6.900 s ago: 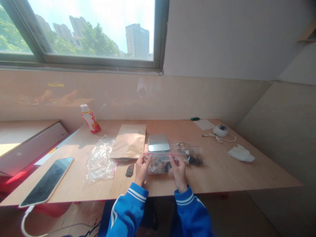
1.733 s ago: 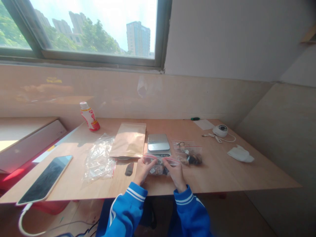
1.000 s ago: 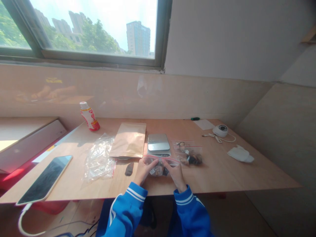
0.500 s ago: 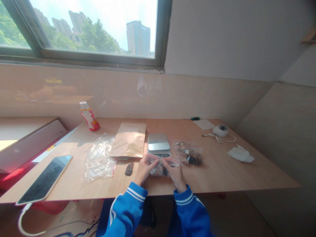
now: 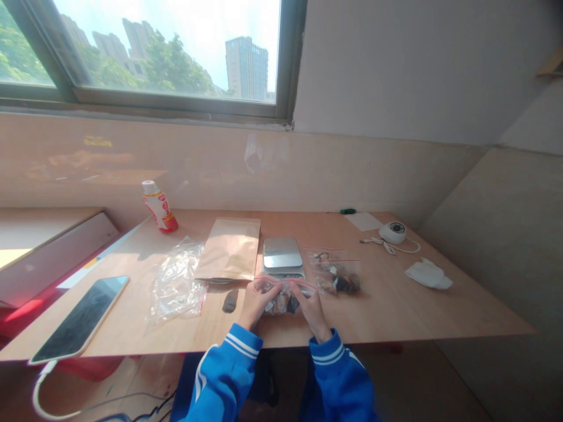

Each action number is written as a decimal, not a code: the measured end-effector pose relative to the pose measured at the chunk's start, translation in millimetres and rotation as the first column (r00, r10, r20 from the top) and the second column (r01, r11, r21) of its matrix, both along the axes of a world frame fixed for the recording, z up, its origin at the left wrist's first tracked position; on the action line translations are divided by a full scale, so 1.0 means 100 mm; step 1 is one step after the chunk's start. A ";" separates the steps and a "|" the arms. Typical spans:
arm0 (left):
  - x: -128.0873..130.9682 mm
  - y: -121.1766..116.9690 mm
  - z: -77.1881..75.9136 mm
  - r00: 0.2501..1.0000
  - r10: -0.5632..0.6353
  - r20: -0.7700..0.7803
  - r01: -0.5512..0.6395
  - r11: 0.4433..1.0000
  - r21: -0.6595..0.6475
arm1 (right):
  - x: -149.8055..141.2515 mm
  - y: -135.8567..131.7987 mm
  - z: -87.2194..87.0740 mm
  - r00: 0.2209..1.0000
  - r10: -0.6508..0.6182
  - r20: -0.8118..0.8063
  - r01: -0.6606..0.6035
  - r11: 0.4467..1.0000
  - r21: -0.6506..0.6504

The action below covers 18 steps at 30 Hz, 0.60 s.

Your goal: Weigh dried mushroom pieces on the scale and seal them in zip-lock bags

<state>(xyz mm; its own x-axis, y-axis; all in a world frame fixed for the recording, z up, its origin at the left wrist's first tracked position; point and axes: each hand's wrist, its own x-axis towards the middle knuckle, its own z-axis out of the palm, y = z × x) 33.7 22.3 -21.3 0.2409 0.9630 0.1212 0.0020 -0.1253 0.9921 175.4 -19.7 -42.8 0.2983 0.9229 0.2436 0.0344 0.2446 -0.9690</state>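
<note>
A clear zip bag [image 5: 281, 303] with small brown and dark pieces inside lies at the front of the table, its red-edged top towards the scale. My left hand [image 5: 259, 299] pinches that top edge on the left. On the right, my right hand [image 5: 310, 302] grips the same edge between thumb and fingers. Just beyond the bag stands a small digital scale [image 5: 282, 253] with a bare metal plate. Beside it on the right, more filled zip bags [image 5: 338, 275] overlap one another. A dark flat piece [image 5: 229, 301] rests left of my left hand.
A brown paper pouch [image 5: 231, 249] and crumpled clear bags [image 5: 178, 281] lie to the left, with a phone [image 5: 81, 319] on a cable and a bottle [image 5: 159, 208]. Rightward are a white dome camera [image 5: 393, 232], white tissue [image 5: 428, 274], paper [image 5: 364, 221] and a green-handled tool [image 5: 348, 211].
Both hands have shifted slightly along the zip bag's top edge. The bag's contents show a little more between them. Everything else stays in place.
</note>
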 end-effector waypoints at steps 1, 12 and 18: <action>0.00 0.00 0.01 1.000 0.008 0.001 -0.008 1.000 0.015 | 0.00 0.00 0.00 1.000 0.002 -0.017 -0.003 1.000 -0.010; -0.01 0.00 0.02 0.998 0.066 -0.015 -0.065 0.998 0.027 | 0.00 -0.03 0.00 0.990 -0.039 -0.135 0.022 0.992 -0.125; -0.02 0.02 -0.03 0.998 0.035 0.056 -0.036 0.999 0.032 | 0.02 -0.02 0.00 0.972 -0.187 -0.139 0.170 0.977 -0.127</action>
<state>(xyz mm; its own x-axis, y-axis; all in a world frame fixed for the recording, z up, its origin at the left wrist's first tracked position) 31.6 24.0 -24.6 0.1986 0.9660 0.1657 -0.0479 -0.1593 0.9861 177.7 -21.9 -42.6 0.4856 0.8704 0.0810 -0.0796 0.1363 -0.9875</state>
